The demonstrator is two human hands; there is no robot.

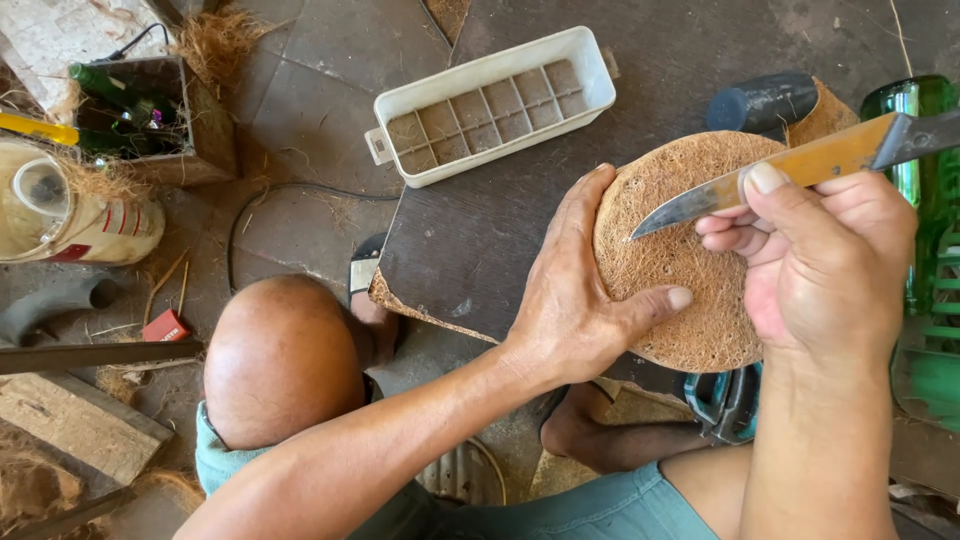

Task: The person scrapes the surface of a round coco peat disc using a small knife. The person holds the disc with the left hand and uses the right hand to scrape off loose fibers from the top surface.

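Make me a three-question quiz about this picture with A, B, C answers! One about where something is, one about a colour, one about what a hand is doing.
1. Where is the white tray?
A. behind the fibre disc, on the dark board
B. on the person's knee
C. inside the green bottle

2. What colour is the knife handle?
A. blue
B. yellowish wood
C. pink

3. What is the left hand doing?
A. resting open on the floor
B. holding scissors
C. gripping the fibre disc

Answers: 1 A, it sits farther back on the board; 2 B, the handle in the right hand is yellowish; 3 C, fingers and thumb clasp the disc's edge.
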